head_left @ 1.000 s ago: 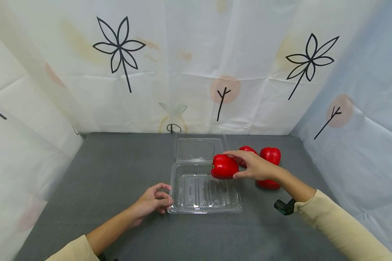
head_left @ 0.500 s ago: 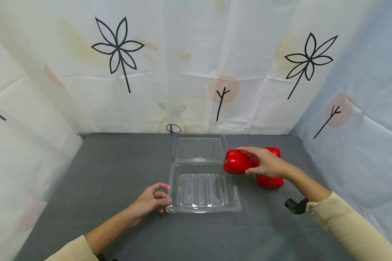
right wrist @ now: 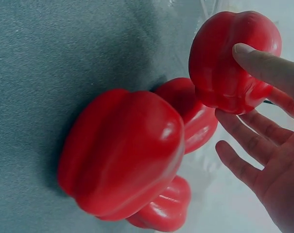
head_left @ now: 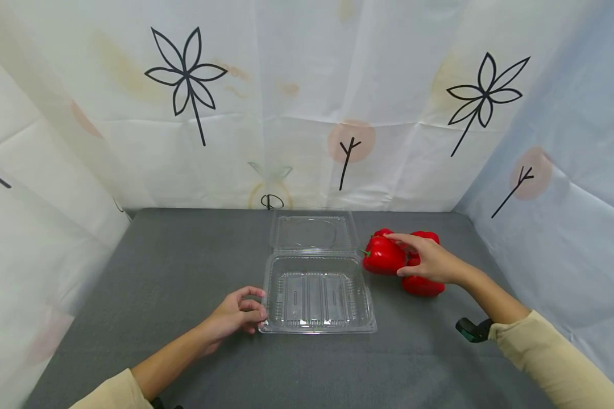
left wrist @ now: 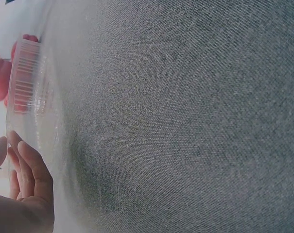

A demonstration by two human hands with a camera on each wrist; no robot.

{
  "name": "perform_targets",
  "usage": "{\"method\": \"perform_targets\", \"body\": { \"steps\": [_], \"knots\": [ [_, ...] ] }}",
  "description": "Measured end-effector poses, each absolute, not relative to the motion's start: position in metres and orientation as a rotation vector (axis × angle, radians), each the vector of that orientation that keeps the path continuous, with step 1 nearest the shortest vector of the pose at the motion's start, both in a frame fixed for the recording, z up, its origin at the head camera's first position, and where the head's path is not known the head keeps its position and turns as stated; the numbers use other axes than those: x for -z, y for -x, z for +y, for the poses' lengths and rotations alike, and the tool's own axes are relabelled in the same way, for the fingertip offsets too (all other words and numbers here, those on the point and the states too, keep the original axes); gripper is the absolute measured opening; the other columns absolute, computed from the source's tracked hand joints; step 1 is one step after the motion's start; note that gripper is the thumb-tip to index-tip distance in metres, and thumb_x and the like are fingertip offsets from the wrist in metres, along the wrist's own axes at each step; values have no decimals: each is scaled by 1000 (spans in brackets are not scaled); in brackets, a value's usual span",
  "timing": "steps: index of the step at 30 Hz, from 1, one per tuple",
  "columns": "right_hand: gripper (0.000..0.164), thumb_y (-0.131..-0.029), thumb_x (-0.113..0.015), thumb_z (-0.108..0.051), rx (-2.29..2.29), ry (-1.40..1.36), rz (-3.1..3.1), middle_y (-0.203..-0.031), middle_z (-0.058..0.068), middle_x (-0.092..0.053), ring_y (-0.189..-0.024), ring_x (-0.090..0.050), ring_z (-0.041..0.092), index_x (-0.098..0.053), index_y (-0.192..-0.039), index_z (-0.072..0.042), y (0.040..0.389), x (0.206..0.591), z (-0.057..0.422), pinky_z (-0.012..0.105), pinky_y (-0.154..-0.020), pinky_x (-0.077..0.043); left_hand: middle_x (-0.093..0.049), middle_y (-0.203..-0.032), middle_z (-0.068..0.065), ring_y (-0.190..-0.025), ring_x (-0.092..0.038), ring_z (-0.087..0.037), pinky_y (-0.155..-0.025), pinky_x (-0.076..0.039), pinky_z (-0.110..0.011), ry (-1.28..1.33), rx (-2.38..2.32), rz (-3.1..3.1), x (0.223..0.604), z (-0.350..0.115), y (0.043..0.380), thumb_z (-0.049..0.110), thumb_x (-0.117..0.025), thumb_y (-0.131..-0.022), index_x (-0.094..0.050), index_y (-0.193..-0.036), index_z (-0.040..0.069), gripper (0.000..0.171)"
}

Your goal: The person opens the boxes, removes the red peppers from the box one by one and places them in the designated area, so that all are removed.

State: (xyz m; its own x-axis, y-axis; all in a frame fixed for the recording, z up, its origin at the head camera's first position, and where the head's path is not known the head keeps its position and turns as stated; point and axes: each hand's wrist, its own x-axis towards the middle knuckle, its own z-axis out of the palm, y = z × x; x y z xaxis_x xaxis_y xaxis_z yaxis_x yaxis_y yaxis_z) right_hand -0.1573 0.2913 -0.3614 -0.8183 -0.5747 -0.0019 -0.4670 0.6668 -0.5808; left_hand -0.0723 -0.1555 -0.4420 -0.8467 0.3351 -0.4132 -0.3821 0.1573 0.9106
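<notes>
My right hand (head_left: 432,260) grips a red bell pepper (head_left: 382,257) between thumb and fingers, above the table just right of a clear plastic clamshell container (head_left: 314,328). In the right wrist view the thumb presses the side of this bell pepper (right wrist: 229,58), whose green stem points left in the head view. My left hand (head_left: 235,311) pinches the container's near left rim, thumb and fingers about the edge in the left wrist view. The container lies with its lid (head_left: 307,232) folded back; nothing shows inside it.
Three more red bell peppers lie right of the container: one near pepper (head_left: 422,286), one at the back (head_left: 428,236), and one partly hidden behind the held pepper. Grey cloth (head_left: 184,255) covers the table; a patterned white curtain (head_left: 286,102) hangs behind it.
My right hand has moved right with the bell pepper, from over the container's right side to beside it. The left hand stays at the rim; the container shifts very slightly left.
</notes>
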Motion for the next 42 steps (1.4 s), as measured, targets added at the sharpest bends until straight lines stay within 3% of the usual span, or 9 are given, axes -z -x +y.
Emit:
{"method": "perform_targets", "body": {
  "steps": [7, 42],
  "knots": [
    [75, -80, -83, -9, 862, 821, 2691, -129, 18, -58, -111, -58, 35, -46, -145, -3, 155, 367, 297, 54, -86, -54, -67, -89, -4, -79, -64, -20, -70, -53, -34, 28, -1736, 1904, 442, -157, 72, 11, -73, -90, -44, -133, 0, 53],
    [76, -78, -83, -9, 757, 813, 2719, -133, 21, -54, -115, -53, 36, -45, -144, -3, 155, 384, 299, 55, -86, -53, -67, -88, -5, -78, -64, -19, -69, -53, -33, 100, -1728, 1922, 440, -153, 70, 7, -70, -91, -44, -132, 0, 49]
  ]
}}
